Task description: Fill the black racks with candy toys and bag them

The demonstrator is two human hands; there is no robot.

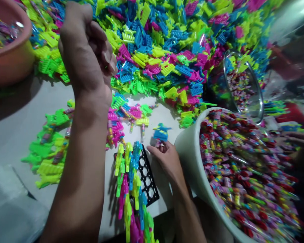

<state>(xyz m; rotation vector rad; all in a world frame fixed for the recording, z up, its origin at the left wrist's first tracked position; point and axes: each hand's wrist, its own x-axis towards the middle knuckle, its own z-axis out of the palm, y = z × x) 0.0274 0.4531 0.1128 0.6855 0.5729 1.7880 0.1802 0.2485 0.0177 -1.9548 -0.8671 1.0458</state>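
Note:
My left hand (87, 54) is raised at the upper left, over the edge of the heap of coloured plastic pieces (152, 40). Its fingers curl inward, and whatever they may hold is hidden. Low at the centre, my right hand (164, 155) pinches a small candy tube joined to a blue plastic piece (161, 133), which looks slightly blurred. Just left of that hand lies a black rack (150, 189) with round holes. Yellow, blue, pink and green pieces (128, 189) stand in rows on and in front of it.
A white bucket (201, 152) full of candy tubes stands at the right, with a tilted metal bowl (260, 101) behind it. An orange tub (12, 67) is at the upper left. Green pieces (48, 145) lie left of my forearm. Another person's hand (300, 138) shows at the right edge.

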